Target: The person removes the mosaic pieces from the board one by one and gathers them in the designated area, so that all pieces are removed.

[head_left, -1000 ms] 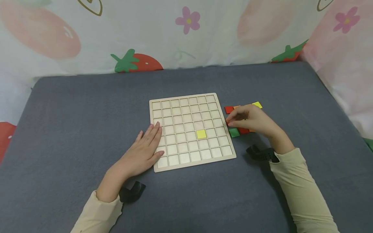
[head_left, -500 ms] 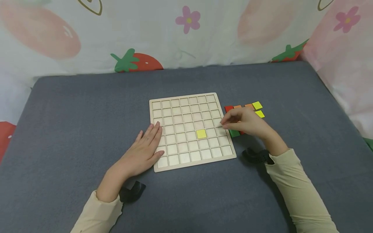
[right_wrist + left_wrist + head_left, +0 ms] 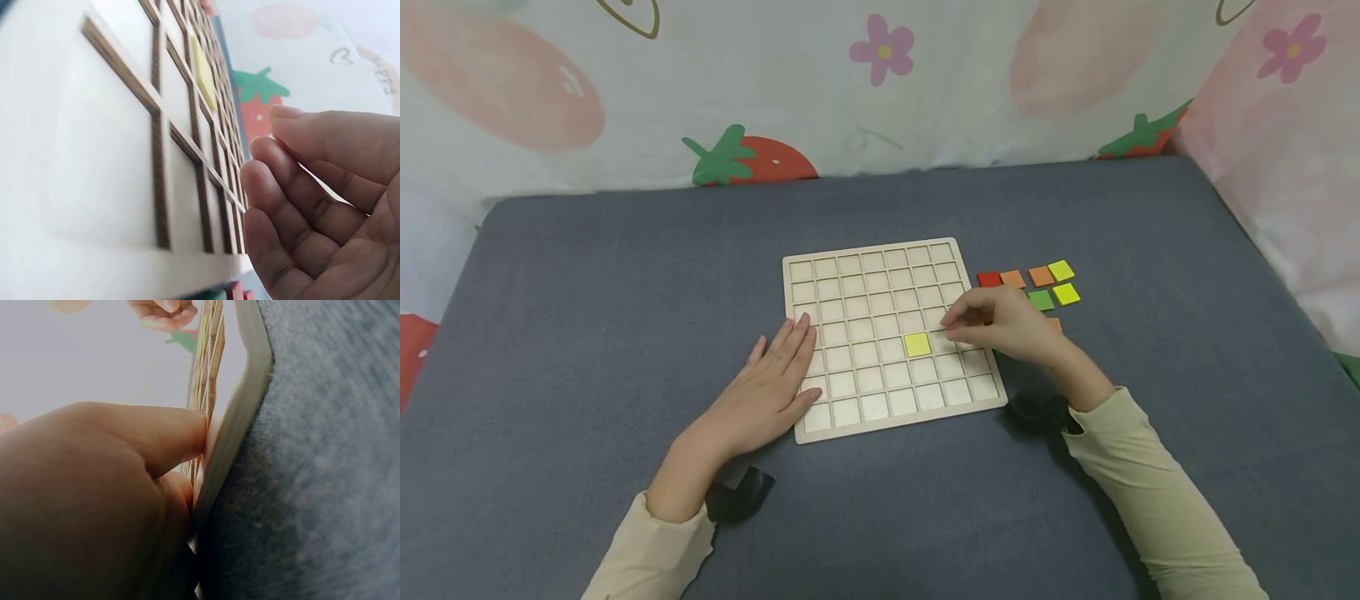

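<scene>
A square wooden grid board [image 3: 880, 421] lies on the grey cloth, with one yellow tile [image 3: 917, 344] in a cell right of centre. My left hand [image 3: 765, 387] rests flat across the board's left edge, fingers straight. Over the right part of the board is my right hand [image 3: 1003, 323], thumb and index fingertips brought near each other and the other fingers curled. Whether a thin tile sits between those fingertips cannot be made out, even in the right wrist view, where the thumb [image 3: 337, 137] covers part of the fingers.
Several loose tiles lie right of the board, among them a red tile [image 3: 988, 279], an orange tile [image 3: 1041, 276], a green tile [image 3: 1041, 300] and a yellow tile [image 3: 1066, 293]. My right hand hides some of them. A patterned curtain [image 3: 955, 100] hangs behind the table's far edge.
My right hand has moved left from the loose tiles to over the board, uncovering more of the tiles. My left hand has stayed in place.
</scene>
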{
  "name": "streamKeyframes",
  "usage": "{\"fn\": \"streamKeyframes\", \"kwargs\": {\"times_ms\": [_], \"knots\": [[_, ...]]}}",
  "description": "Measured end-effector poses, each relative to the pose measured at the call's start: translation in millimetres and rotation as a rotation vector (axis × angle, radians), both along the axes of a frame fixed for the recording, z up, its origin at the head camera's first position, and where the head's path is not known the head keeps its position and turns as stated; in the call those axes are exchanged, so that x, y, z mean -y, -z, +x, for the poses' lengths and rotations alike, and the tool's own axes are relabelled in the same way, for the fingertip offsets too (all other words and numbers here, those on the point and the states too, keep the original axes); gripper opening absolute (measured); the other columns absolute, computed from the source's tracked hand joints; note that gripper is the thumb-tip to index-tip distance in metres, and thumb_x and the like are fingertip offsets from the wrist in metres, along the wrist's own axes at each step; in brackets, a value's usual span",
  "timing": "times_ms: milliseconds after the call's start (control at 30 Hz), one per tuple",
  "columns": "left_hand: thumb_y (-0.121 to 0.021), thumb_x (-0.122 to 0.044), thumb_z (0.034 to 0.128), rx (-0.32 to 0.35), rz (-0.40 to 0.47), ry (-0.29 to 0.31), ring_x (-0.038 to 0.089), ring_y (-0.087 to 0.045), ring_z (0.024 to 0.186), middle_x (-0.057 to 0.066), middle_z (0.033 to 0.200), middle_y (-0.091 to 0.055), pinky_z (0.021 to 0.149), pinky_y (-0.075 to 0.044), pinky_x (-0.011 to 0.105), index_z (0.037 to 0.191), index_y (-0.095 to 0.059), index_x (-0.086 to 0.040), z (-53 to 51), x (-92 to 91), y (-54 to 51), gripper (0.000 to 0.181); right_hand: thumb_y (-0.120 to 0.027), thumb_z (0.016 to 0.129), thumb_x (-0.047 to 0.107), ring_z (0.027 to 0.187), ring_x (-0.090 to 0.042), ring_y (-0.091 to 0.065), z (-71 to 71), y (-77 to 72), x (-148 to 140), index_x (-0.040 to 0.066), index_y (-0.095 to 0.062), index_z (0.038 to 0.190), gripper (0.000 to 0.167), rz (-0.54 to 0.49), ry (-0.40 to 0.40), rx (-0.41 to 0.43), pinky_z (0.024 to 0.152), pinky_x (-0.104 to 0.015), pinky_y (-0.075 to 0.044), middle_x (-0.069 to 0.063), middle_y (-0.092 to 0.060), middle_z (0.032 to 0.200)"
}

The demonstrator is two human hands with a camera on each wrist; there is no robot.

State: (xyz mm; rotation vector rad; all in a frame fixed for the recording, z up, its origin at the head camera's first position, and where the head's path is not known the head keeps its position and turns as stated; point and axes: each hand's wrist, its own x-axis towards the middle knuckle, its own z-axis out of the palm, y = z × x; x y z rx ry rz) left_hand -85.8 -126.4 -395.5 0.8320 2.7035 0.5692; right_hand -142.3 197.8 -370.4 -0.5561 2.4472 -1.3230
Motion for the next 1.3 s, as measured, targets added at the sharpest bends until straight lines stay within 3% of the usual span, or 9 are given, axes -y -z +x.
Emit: {"fn": "streamKeyframes", "kwargs": {"times_ms": [200, 667, 1300], "knots": [[-0.040, -0.029, 0.1014, -0.002, 0.000, 0.000, 0.029, 0.005, 0.143, 0.015, 0.157, 0.001, 0.112, -0.004, 0.053, 0.150, -0.006, 0.002, 0.4, -0.1, 0.0, 0.067, -0.074, 0.081, 0.008, 0.075, -0.016, -0.059, 2.7, 2.7, 7, 0.005, -0.072, 0.094, 0.013, 0.042, 0.015, -0.038, 0.065, -0.025, -0.046, -0.002, -0.069, 0.088], [-0.041, -0.029, 0.1012, 0.005, 0.002, -0.007, 0.028, 0.004, 0.144, 0.015, 0.157, 0.001, 0.112, -0.004, 0.053, 0.150, -0.007, 0.003, 1.2, -0.9, -2.1, 0.067, -0.075, 0.080, 0.005, 0.082, -0.017, -0.060, 6.9, 12.3, 17, 0.002, -0.070, 0.098, 0.019, 0.027, 0.023, -0.050, 0.075, -0.030, -0.049, -0.006, -0.066, 0.090], [-0.042, -0.028, 0.1010, -0.004, 0.003, -0.005, 0.029, 0.004, 0.144, 0.015, 0.157, 0.000, 0.112, -0.004, 0.053, 0.150, -0.007, 0.003, 1.4, -1.2, -1.5, 0.067, -0.076, 0.078, 0.003, 0.078, -0.014, -0.055, 10.6, 11.1, 21, 0.003, -0.072, 0.098, 0.021, 0.113, -0.021, -0.173, 0.068, -0.027, -0.046, -0.003, -0.063, 0.086]]}}
